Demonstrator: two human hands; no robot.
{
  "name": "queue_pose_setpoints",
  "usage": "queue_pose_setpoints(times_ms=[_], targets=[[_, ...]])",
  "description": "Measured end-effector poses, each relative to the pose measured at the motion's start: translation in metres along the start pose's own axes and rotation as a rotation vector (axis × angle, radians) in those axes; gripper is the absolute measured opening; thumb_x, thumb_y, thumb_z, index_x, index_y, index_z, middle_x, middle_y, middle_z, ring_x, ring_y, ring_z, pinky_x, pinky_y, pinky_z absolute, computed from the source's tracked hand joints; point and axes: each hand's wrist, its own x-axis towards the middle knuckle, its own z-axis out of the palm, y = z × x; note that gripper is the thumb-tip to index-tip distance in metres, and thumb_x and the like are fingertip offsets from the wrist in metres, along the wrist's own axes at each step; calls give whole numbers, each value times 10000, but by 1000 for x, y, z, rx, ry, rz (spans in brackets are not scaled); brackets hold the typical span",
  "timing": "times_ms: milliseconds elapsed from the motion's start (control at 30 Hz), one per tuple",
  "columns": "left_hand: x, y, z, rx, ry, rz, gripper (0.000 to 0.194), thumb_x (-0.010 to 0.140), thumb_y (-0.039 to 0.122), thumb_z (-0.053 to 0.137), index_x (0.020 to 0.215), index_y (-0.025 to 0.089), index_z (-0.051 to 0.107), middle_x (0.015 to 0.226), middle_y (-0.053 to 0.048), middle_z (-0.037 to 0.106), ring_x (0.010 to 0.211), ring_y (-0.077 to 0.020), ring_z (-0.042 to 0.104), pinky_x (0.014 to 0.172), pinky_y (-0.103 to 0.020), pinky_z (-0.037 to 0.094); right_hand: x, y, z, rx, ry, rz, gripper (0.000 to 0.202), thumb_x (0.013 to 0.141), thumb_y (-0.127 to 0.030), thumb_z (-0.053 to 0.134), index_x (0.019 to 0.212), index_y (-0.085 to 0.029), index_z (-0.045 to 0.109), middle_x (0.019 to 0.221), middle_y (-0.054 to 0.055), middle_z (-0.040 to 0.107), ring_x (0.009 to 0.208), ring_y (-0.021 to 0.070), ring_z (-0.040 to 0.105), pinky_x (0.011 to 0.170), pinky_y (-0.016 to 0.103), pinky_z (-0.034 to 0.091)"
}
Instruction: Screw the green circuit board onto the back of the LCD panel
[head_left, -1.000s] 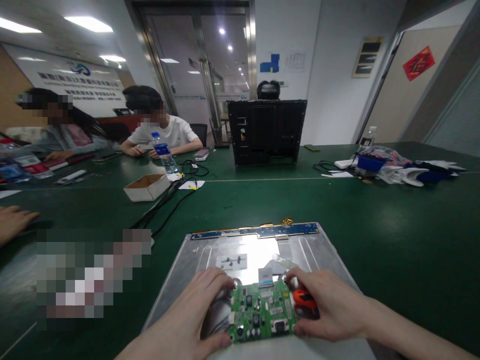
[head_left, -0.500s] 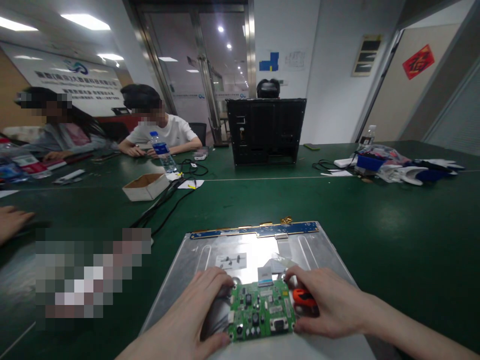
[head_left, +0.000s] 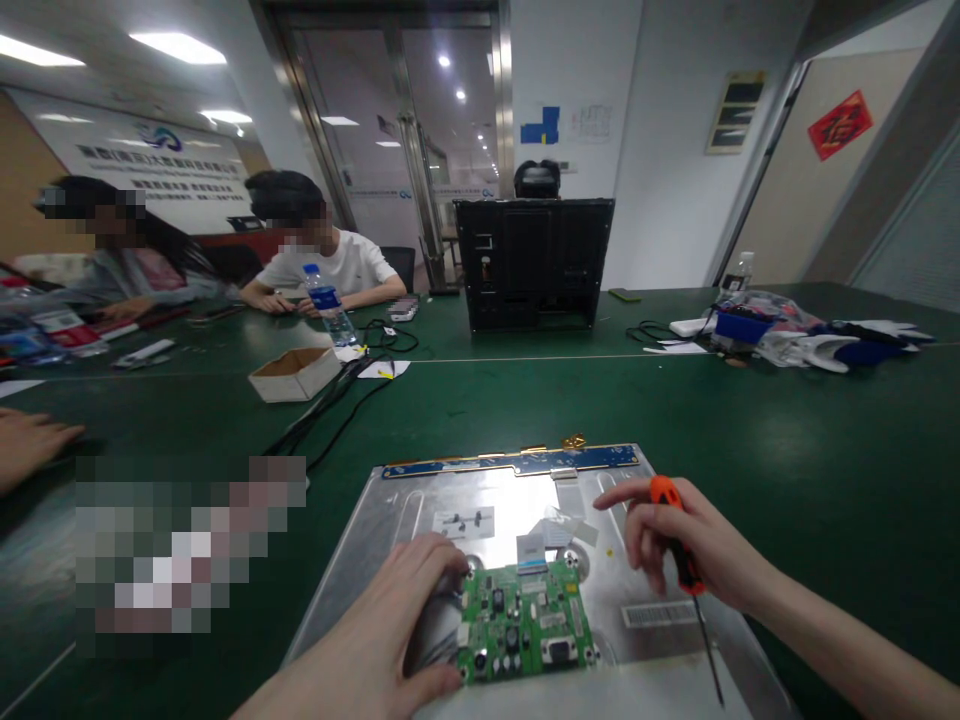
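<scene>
A green circuit board [head_left: 525,618] lies on the silvery metal back of a flat panel [head_left: 405,540]. My left hand [head_left: 397,620] holds the board by its left side, a fingertip at the upper corner and the thumb at the lower one. Over the panel's right part, my right hand [head_left: 675,540] grips a screwdriver [head_left: 681,550] with an orange and black handle, its shaft pointing down toward me. The index finger of that hand stretches left, apart from the board. A flat ribbon cable [head_left: 531,552] runs from the board's top edge. Along the panel's far edge sits a blue circuit strip [head_left: 510,461].
Left of the panel are black cables [head_left: 330,400], an open cardboard box [head_left: 294,376] and a water bottle [head_left: 330,305]. A black monitor casing [head_left: 534,262] stands further back. Bags and gloves [head_left: 810,335] lie at right. Two people [head_left: 322,255] sit across; another person's hand [head_left: 34,445] is at left.
My right hand has let go of the board's right side and moved right and up, swinging the screwdriver's shaft into view. My left hand stays on the board.
</scene>
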Motion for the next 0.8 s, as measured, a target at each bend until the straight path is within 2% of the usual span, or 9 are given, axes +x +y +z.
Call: queue_pose_setpoints(times_ms=[67,167,267,367,433,467,567,633,800], targets=[[0,0,0,7,7,2,597,737,267,753,1263,244,471,1329,-111,544,1166,-354,525,1076,-601,363,5,8,3,208,-100,41,607,852,-647,511,1036,-110,727,761,115,713,582,200,649,541,310,464],[-1,-2,1,6,14,52,604,745,282,744,1274,250,455,1316,-115,548,1144,-345,530,1053,-571,397,14,27,10,299,-217,65,747,855,-751,423,917,-84,754,769,157,731,543,194,650,499,279,429],[-2,-1,1,1,33,51,599,719,235,747,1248,247,467,1277,-102,559,1126,-323,530,1035,-518,423,20,43,16,354,-276,88,807,877,-777,356,984,-82,750,882,179,740,582,196,672,494,258,414],[0,-3,-5,-59,-3,-17,593,677,217,769,1201,227,491,1197,-78,583,1038,-285,567,936,-436,490,22,49,21,392,-290,107,777,847,-793,409,997,-100,728,883,159,731,627,215,692,511,267,434],[3,-7,-12,-141,-42,-19,512,746,313,741,1188,213,504,1114,-66,610,913,-244,603,798,-365,525,22,49,23,395,-277,114,737,831,-784,457,980,-110,717,843,139,726,638,223,697,536,283,451],[7,-10,-16,-172,-51,-5,409,823,338,668,1179,210,514,1080,-59,620,877,-224,610,760,-337,520,22,49,23,395,-271,113,728,826,-781,471,972,-112,715,833,134,725,642,223,698,548,289,455],[21,-18,-29,-56,77,11,192,884,336,594,1016,197,586,892,-18,628,770,-194,588,712,-310,484,22,49,24,389,-267,110,731,817,-786,478,962,-110,715,837,135,724,652,225,698,586,308,462],[33,-21,-36,26,122,17,152,912,318,564,975,191,620,873,-20,645,702,-173,575,671,-286,463,22,51,24,380,-268,107,737,815,-791,470,955,-110,715,839,139,722,655,231,696,605,324,464],[57,-30,-38,101,125,70,148,897,277,569,922,184,683,835,-31,664,701,-181,596,649,-267,453,23,54,24,363,-260,93,721,823,-779,454,945,-117,711,833,141,723,644,237,686,615,342,467]])
